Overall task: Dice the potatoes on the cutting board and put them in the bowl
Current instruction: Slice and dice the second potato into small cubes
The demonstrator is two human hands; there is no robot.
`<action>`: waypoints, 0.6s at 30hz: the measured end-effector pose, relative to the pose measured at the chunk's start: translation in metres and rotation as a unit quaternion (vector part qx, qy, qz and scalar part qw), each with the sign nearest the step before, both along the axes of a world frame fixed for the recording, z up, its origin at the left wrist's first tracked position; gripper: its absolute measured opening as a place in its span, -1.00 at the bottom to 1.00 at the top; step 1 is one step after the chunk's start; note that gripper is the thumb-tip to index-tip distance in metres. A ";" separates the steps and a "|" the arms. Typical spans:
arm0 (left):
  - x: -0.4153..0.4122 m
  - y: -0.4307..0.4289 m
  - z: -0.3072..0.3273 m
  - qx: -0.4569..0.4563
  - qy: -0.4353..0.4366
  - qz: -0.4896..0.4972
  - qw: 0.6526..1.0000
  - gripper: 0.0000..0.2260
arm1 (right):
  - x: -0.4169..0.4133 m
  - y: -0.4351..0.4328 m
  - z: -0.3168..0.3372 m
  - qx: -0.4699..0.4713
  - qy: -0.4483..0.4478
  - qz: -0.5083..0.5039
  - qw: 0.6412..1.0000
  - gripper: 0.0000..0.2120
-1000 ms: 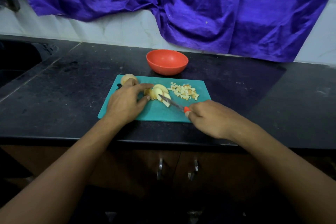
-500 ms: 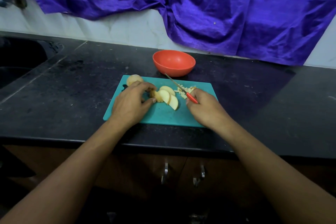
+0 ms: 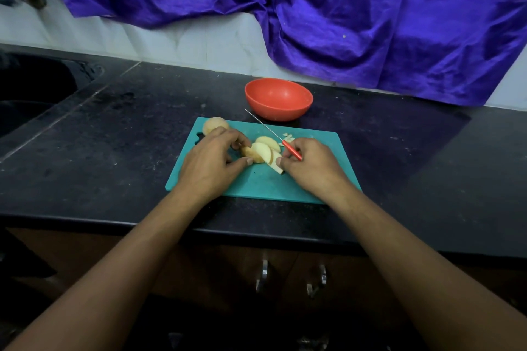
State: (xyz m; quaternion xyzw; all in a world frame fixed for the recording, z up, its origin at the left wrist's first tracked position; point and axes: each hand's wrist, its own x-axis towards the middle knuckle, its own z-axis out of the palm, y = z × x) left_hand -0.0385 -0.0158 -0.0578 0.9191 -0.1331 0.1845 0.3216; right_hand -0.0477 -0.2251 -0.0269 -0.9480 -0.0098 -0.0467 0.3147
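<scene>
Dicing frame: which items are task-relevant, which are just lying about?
Job: cutting board, potato slices under left hand, uncut potato piece, diced bits, knife in right hand, bowl.
Lying about: purple cloth, sink, cabinet handles.

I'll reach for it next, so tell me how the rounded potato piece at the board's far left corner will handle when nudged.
The rounded potato piece looks domed, so it may rock or roll if pushed. It is probably firm, not floppy. Its pale surface looks peeled, so likely slippery on the smooth cutting board.
</scene>
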 end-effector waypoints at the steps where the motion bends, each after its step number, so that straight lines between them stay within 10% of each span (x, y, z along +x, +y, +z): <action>1: 0.000 0.000 0.000 -0.002 0.000 -0.002 1.000 -0.77 | 0.001 0.001 0.000 0.003 -0.004 -0.001 1.000 -0.90; 18: -0.001 -0.001 0.000 -0.013 -0.009 -0.027 1.000 -0.75 | 0.012 0.017 -0.007 -0.002 -0.050 0.006 0.999 -0.70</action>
